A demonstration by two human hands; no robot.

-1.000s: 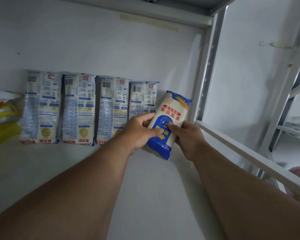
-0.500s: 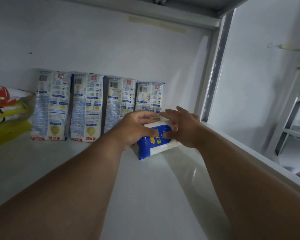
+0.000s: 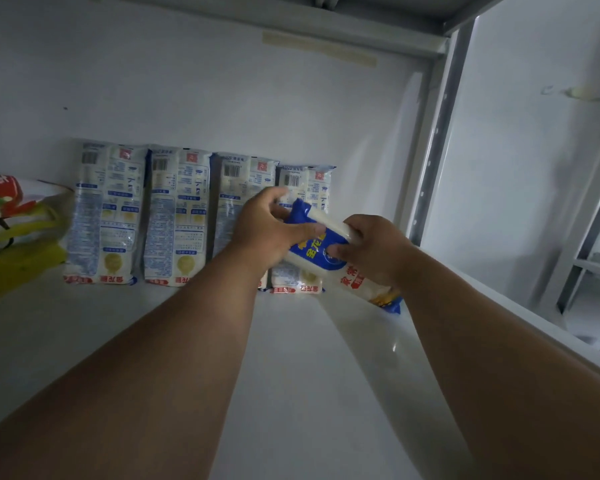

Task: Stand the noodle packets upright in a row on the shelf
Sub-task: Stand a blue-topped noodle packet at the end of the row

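Note:
Several white-and-blue noodle packets [image 3: 106,213] stand upright in a row against the back wall of the white shelf [image 3: 291,393]. In front of the rightmost standing packet [image 3: 305,181] I hold another noodle packet [image 3: 321,249], blue end up and left, tilted with its white end down toward the right. My left hand [image 3: 267,230] grips its upper blue end with thumb across the front. My right hand [image 3: 374,249] grips its middle from the right side. The lower end of the held packet shows below my right wrist, close to the shelf surface.
Yellow, red and green bags [image 3: 11,233] lie stacked at the shelf's left edge. A grey perforated upright [image 3: 433,140] bounds the shelf on the right, with a white front rail [image 3: 534,317] running toward me. Bare shelf surface lies between my forearms.
The packet has been turned over between my hands: its blue end, low a second ago, now points up-left. Both hands shifted grip and rose slightly toward the row.

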